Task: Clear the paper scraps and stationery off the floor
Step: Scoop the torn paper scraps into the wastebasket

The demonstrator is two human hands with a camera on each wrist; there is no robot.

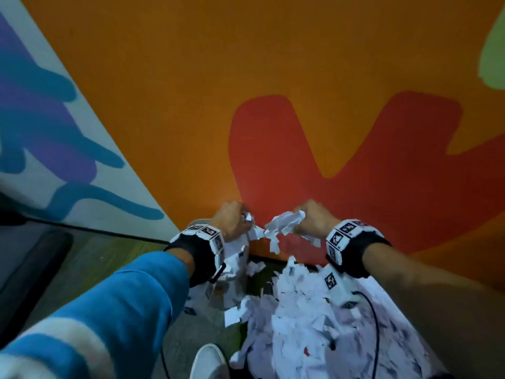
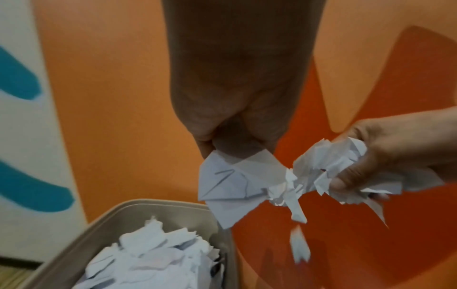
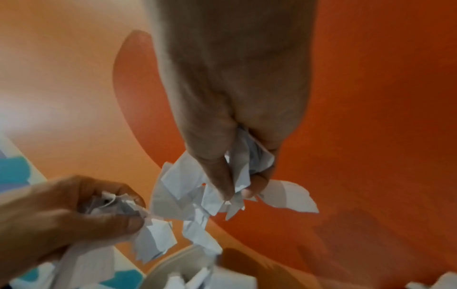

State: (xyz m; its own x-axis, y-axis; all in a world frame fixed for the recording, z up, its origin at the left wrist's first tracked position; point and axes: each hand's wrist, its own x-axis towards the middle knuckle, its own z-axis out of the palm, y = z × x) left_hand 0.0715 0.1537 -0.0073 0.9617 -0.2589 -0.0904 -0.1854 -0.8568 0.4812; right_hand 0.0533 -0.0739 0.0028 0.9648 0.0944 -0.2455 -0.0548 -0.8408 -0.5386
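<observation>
My left hand (image 1: pixel 232 220) grips a bunch of white paper scraps (image 2: pixel 230 181), raised over a beige bin (image 2: pixel 173 207) that is full of scraps. Close to its right, my right hand (image 1: pixel 311 218) grips another crumpled bunch of scraps (image 1: pixel 284 222). In the right wrist view those scraps (image 3: pixel 188 193) hang from the curled fingers. A few loose scraps (image 2: pixel 300 248) are falling between the hands. A large heap of scraps (image 1: pixel 322 324) covers the floor below my right arm.
An orange and red painted wall (image 1: pixel 273 105) stands right behind the bin. A white wall panel with blue and purple shapes (image 1: pixel 49 127) is on the left. A white shoe (image 1: pixel 209 362) and a black cable (image 1: pixel 377 332) lie by the heap.
</observation>
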